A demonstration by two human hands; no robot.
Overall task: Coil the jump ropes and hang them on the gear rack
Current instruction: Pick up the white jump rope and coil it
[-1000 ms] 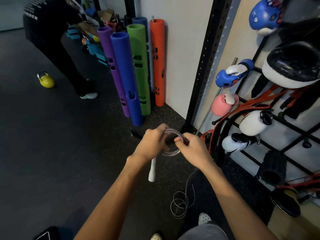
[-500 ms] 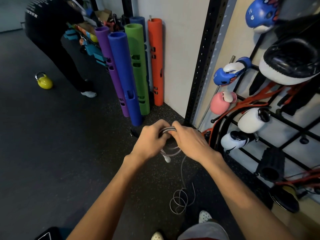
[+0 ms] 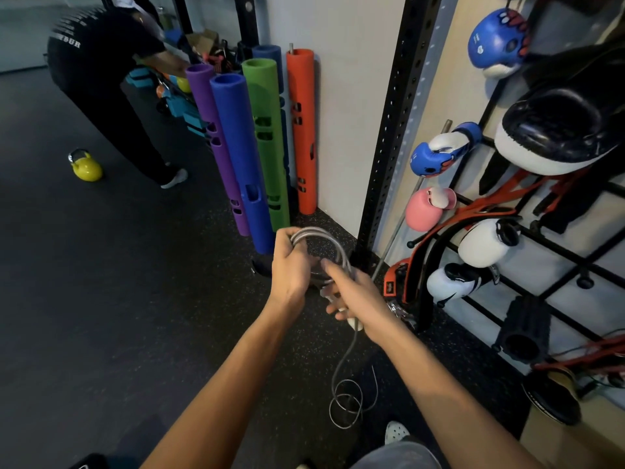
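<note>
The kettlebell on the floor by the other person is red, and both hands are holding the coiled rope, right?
Not quite: the kettlebell is yellow, not red, as the head view shows. The rest holds: it sits on the floor near the other person, and the left hand and right hand both hold the coiled rope.

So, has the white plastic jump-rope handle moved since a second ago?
Yes. The white handle has swung right, from below the left hand to under the right hand, nearer the black perforated steel upright.

The dark speckled floor [image 3: 118,299] carries loose loops of jump rope [image 3: 346,406], with a yellow kettlebell [image 3: 86,167] well apart from them and coloured foam tubes [image 3: 243,157] standing beyond.
</note>
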